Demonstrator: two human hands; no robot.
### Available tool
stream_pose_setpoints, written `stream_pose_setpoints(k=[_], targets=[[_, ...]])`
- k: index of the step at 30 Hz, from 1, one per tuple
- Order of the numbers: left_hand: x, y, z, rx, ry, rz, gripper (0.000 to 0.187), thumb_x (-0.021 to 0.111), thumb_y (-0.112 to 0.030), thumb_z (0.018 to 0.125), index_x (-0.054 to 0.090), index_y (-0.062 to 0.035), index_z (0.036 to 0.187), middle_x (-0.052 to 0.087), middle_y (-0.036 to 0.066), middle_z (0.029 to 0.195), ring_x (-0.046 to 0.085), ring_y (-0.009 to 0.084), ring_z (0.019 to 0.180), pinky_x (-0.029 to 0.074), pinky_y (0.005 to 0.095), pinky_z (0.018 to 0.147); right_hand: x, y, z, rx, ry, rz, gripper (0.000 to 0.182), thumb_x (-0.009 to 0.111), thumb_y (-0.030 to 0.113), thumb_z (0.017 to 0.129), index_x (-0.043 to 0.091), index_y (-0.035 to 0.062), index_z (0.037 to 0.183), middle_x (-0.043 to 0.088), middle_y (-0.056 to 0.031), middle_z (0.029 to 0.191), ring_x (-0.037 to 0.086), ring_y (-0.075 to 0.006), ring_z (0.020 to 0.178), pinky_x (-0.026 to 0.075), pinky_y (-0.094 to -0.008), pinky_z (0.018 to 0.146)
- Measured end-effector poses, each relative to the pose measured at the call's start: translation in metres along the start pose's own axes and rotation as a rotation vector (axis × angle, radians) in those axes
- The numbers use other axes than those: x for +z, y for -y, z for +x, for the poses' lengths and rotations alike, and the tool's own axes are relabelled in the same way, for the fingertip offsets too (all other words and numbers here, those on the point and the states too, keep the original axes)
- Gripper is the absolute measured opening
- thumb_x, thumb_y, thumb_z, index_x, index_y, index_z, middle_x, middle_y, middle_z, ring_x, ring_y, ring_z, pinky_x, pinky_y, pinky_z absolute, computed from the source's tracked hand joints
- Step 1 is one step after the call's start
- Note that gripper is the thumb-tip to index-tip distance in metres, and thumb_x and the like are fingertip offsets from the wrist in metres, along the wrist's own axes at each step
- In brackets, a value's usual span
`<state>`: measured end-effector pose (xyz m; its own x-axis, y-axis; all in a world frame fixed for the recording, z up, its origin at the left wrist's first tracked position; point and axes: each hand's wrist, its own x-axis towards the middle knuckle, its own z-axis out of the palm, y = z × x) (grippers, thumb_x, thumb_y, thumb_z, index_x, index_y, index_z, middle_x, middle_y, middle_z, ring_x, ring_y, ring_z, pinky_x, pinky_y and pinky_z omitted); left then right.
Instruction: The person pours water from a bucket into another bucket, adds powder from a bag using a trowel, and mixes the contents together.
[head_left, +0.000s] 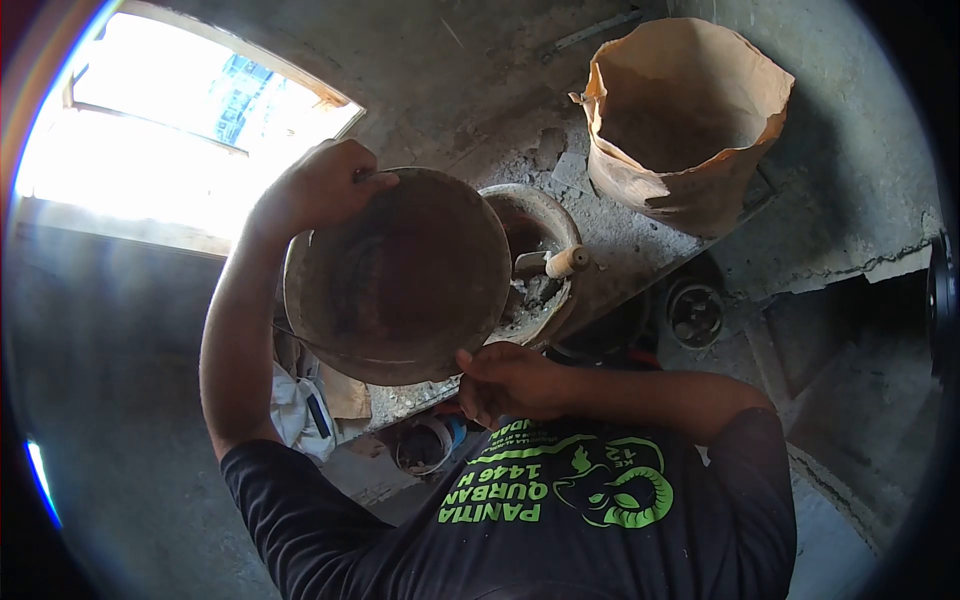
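A dark, round, bucket-like vessel [400, 270] is tilted so that its wide face shows in the middle of the view. A thin wire-like line runs along its lower left side. My left hand [335, 185] is closed on its upper left rim. At the lower right edge, my right hand [510, 380] grips the rim, thumb on top and the other fingers curled below. Partly covered by this vessel, a round tub [560, 215] holds grey, lumpy material. A trowel with a wooden handle [567, 262] rests in that tub.
A large, open brown paper sack [690, 180] stands at the upper right on a dusty ledge [640, 225]. Bright light comes through a window [150, 130] at left. Below the ledge are a small bucket [425, 445], a white bag [300, 410] and a round metal part [695, 312].
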<state>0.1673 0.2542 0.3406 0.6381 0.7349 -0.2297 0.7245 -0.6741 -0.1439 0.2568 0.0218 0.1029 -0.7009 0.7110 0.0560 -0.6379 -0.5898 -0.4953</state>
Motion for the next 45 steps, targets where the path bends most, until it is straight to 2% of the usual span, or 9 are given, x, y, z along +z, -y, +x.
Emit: stream_pose_setpoints(k=[16, 23, 26, 28, 36, 40, 43, 44, 45], targets=[[0.002, 0.005, -0.004, -0.002, 0.014, 0.006, 0.042, 0.070, -0.039, 0.095, 0.068, 0.0004, 0.079, 0.064, 0.020, 0.072, 0.065, 0.0353, 0.070, 0.050, 0.0460, 0.069, 0.002, -0.001, 0.003, -0.002, -0.023, -0.049, 0.067, 0.046, 0.058, 0.105, 0.069, 0.0007, 0.079, 0.068, -0.0085, 0.072, 0.066, -0.0163, 0.063, 0.055, -0.0312, 0.060], [0.029, 0.041, -0.049, -0.052, -0.186, -0.197, 0.037, 0.068, -0.033, 0.099, 0.065, 0.0015, 0.084, 0.058, 0.016, 0.067, 0.057, 0.0237, 0.062, 0.048, 0.0408, 0.064, 0.020, 0.015, 0.006, 0.050, -0.134, -0.262, 0.067, 0.048, 0.056, 0.105, 0.069, -0.0009, 0.077, 0.068, -0.0092, 0.071, 0.068, -0.0165, 0.065, 0.055, -0.0291, 0.058], [0.057, 0.072, -0.075, -0.112, -0.270, -0.321, 0.036, 0.067, -0.030, 0.100, 0.063, 0.0024, 0.084, 0.053, 0.014, 0.064, 0.047, 0.0194, 0.058, 0.044, 0.0389, 0.060, 0.025, 0.018, 0.016, 0.035, -0.206, -0.406, 0.059, 0.045, 0.047, 0.109, 0.067, 0.0003, 0.080, 0.067, -0.0082, 0.075, 0.067, -0.0148, 0.066, 0.057, -0.0293, 0.061], [0.078, 0.092, -0.092, -0.141, -0.365, -0.337, 0.038, 0.067, -0.028, 0.100, 0.058, 0.0036, 0.082, 0.043, 0.014, 0.061, 0.036, 0.0177, 0.058, 0.037, 0.0380, 0.055, 0.025, 0.014, 0.026, -0.050, -0.148, -0.380, 0.046, 0.056, 0.042, 0.106, 0.062, -0.0024, 0.092, 0.069, -0.0110, 0.079, 0.068, -0.0154, 0.066, 0.057, -0.0278, 0.057], [0.175, 0.157, -0.157, -0.410, -0.585, -0.531, 0.042, 0.068, -0.028, 0.100, 0.057, 0.0039, 0.075, 0.042, 0.010, 0.057, 0.036, 0.0115, 0.055, 0.033, 0.0349, 0.051, 0.017, -0.022, 0.096, 0.050, -0.228, -0.383, 0.033, 0.065, 0.030, 0.100, 0.049, 0.0010, 0.107, 0.062, -0.0079, 0.086, 0.068, -0.0165, 0.068, 0.058, -0.0302, 0.056], [0.236, 0.191, -0.174, -0.491, -0.602, -0.500, 0.045, 0.068, -0.028, 0.100, 0.054, 0.0040, 0.073, 0.041, 0.007, 0.058, 0.036, 0.0112, 0.056, 0.033, 0.0359, 0.050, 0.010, -0.042, 0.138, 0.116, -0.322, -0.355, 0.034, 0.065, 0.029, 0.099, 0.051, 0.0002, 0.110, 0.060, -0.0062, 0.085, 0.067, -0.0169, 0.068, 0.059, -0.0317, 0.059], [0.290, 0.218, -0.181, -0.551, -0.622, -0.444, 0.045, 0.069, -0.031, 0.099, 0.059, 0.0046, 0.074, 0.050, 0.013, 0.057, 0.042, 0.0156, 0.052, 0.037, 0.0385, 0.051, -0.012, -0.063, 0.171, 0.164, -0.364, -0.380, 0.039, 0.066, 0.033, 0.097, 0.053, -0.0002, 0.113, 0.059, -0.0072, 0.087, 0.066, -0.0177, 0.067, 0.059, -0.0327, 0.059], [0.307, 0.229, -0.183, -0.617, -0.566, -0.424, 0.043, 0.070, -0.034, 0.097, 0.065, 0.0041, 0.079, 0.061, 0.022, 0.065, 0.058, 0.0312, 0.054, 0.044, 0.0429, 0.056, -0.021, -0.069, 0.182, 0.165, -0.371, -0.382, 0.039, 0.066, 0.033, 0.097, 0.054, -0.0003, 0.112, 0.060, -0.0079, 0.088, 0.066, -0.0180, 0.067, 0.058, -0.0330, 0.059], [0.316, 0.231, -0.185, -0.677, -0.524, -0.418, 0.041, 0.070, -0.033, 0.096, 0.066, 0.0039, 0.079, 0.061, 0.023, 0.067, 0.060, 0.0320, 0.056, 0.045, 0.0432, 0.057, -0.027, -0.074, 0.190, 0.167, -0.379, -0.382, 0.040, 0.067, 0.034, 0.096, 0.055, -0.0004, 0.111, 0.060, -0.0085, 0.088, 0.066, -0.0182, 0.067, 0.058, -0.0332, 0.059]])
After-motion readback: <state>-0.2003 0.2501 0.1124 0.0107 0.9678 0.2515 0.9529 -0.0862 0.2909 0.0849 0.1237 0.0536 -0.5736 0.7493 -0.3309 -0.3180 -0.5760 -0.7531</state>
